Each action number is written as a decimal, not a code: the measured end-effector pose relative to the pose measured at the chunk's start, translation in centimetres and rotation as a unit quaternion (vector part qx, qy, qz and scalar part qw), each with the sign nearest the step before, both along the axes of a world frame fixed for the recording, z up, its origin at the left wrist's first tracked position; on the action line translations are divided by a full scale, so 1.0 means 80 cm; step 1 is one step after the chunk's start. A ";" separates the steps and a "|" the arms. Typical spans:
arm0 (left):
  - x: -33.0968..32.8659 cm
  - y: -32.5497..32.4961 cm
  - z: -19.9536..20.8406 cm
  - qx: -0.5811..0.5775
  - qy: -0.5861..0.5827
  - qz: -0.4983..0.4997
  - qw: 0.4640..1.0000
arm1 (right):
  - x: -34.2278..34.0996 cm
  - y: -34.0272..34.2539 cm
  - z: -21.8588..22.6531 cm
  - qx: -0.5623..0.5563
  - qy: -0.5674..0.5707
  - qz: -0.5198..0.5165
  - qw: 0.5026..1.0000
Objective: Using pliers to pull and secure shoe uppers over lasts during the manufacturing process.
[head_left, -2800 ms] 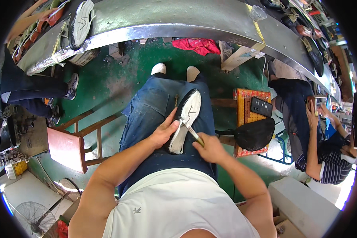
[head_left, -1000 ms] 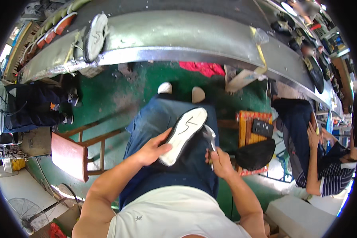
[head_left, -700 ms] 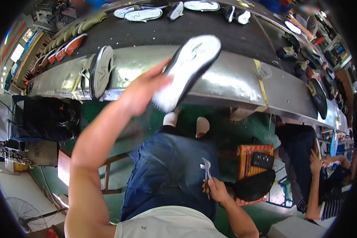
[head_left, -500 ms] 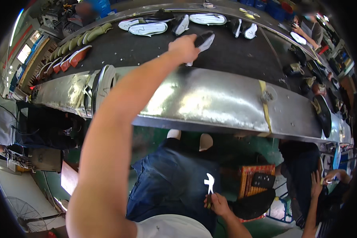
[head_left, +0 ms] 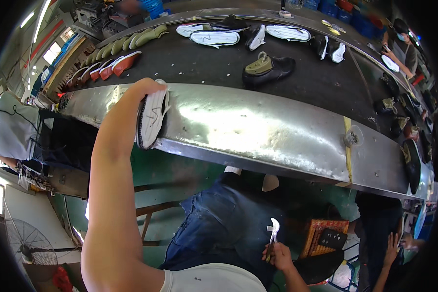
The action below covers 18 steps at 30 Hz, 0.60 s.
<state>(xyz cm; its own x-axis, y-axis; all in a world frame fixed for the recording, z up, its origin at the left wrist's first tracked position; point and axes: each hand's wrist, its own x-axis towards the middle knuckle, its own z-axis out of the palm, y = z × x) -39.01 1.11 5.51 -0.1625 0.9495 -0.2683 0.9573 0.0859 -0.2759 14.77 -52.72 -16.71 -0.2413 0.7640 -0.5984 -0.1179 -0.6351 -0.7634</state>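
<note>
My left hand is closed on the upper end of a shoe at the front edge of the metal ledge. The shoe stands on its side, its white sole with a drawn line facing right; its upper is mostly hidden. Low in front of me, my right hand grips the handles of metal lasting pincers, jaws upward over my blue-clad lap. On the dark belt sits a black shoe with an olive collar, apart from both hands.
White-soled shoes lie along the belt's far side. Olive shoes and red-brown ones line the left. A clear cup is on the metal ledge. Co-workers are at right, far right and left.
My left hand has let go of the shoe on the belt, moved left and nearer, and taken hold of the white-soled shoe on the ledge. My right hand keeps the pincers. The view has shifted.
</note>
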 end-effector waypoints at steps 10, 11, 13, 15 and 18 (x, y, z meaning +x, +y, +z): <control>0.117 -0.319 -0.058 -0.002 -0.830 0.082 0.551 | -0.044 -0.057 0.012 0.029 -0.059 -0.031 0.997; 0.156 -0.379 -0.062 -0.041 -0.858 0.014 0.512 | -0.047 -0.055 0.028 0.079 -0.116 0.006 0.990; 0.202 -0.469 -0.122 -0.029 -0.841 -0.049 0.538 | -0.060 -0.053 0.061 0.148 -0.152 0.009 0.977; 0.233 -0.534 -0.183 -0.057 -0.836 -0.054 0.543 | -0.072 -0.051 0.118 0.154 -0.198 0.044 0.967; 0.251 -0.571 -0.231 -0.132 -0.826 -0.053 0.545 | -0.091 -0.052 0.162 0.152 -0.243 0.118 0.951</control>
